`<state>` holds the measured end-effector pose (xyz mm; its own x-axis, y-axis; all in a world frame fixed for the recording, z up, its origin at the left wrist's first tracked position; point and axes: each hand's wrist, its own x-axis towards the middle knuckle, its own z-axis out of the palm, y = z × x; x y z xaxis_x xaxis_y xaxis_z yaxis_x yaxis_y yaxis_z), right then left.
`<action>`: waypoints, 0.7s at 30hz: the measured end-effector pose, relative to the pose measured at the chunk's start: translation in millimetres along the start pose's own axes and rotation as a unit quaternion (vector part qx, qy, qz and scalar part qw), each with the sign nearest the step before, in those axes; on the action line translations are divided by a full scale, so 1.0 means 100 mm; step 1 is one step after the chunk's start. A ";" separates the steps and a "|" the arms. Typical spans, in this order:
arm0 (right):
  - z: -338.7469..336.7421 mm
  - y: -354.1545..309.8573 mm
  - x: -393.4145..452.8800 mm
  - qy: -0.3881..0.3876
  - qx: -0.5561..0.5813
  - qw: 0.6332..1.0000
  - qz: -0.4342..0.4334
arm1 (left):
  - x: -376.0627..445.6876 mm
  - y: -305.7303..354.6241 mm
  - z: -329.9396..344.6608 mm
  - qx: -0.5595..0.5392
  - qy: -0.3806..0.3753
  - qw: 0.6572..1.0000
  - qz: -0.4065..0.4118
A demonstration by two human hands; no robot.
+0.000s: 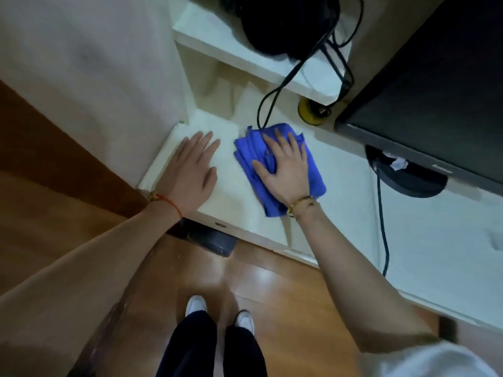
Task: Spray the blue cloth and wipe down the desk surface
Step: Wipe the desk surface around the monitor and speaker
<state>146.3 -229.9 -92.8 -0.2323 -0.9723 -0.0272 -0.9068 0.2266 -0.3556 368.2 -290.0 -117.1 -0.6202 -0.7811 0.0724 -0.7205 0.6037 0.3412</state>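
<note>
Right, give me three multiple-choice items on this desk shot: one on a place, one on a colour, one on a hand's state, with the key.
1. Where is the cloth?
A. on the floor
B. on the desk, under the right hand
C. on the shelf

2. What colour is the cord on the left wrist?
A. red
B. green
C. white

3. How does the left hand lie?
A. curled round a bottle
B. flat on the desk, fingers straight
C. pinching the cloth

Key:
1 B: the right hand presses the cloth onto the desk.
2 A: a red cord circles that wrist.
3 B: the left hand rests open beside the cloth, apart from it.
</note>
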 end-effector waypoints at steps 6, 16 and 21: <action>-0.03 0.11 -0.72 -0.022 0.103 0.992 -0.064 | -0.01 0.02 0.02 0.026 -0.016 0.999 -0.010; -1.12 0.85 -1.67 0.147 0.113 0.976 0.110 | 0.04 1.42 -0.07 -0.074 -0.019 0.989 0.129; -1.35 1.80 -2.40 0.171 0.077 0.957 0.221 | 0.07 2.52 0.20 -0.115 -0.030 0.976 0.184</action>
<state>-8.5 51.6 -23.8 -0.7061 -0.7023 0.0910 -0.6372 0.5739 -0.5144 176.2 -140.1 -49.2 -0.8461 -0.5026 0.1775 -0.3605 0.7849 0.5040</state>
